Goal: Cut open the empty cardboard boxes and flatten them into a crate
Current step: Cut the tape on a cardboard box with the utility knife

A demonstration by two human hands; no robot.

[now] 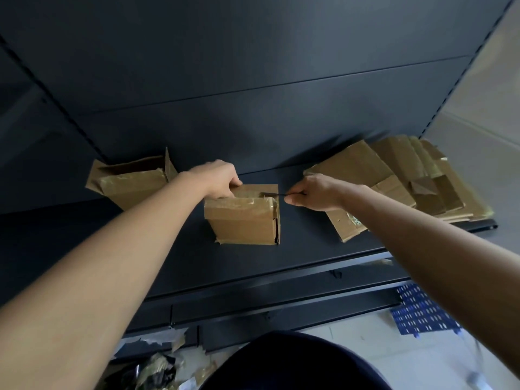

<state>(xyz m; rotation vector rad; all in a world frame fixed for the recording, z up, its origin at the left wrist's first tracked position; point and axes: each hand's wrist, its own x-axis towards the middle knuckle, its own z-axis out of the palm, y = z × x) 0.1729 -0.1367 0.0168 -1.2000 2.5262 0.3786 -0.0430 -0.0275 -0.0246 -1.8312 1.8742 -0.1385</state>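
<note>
A small taped cardboard box (244, 223) stands in the middle of a dark shelf (304, 249). My left hand (218, 178) grips its top left edge and holds it down. My right hand (315, 194) pinches a thin dark blade (274, 195) whose tip lies in the tape along the box's top. A second box (132, 181), open at the top, stands at the back left. Several flattened boxes (399, 181) lie stacked on the shelf at the right.
A blue perforated crate (422, 313) sits on the floor at the lower right. Scraps of tape and dark packaging (157, 367) litter the floor at the lower left. The dark back panel (253, 66) of the shelving rises behind the boxes.
</note>
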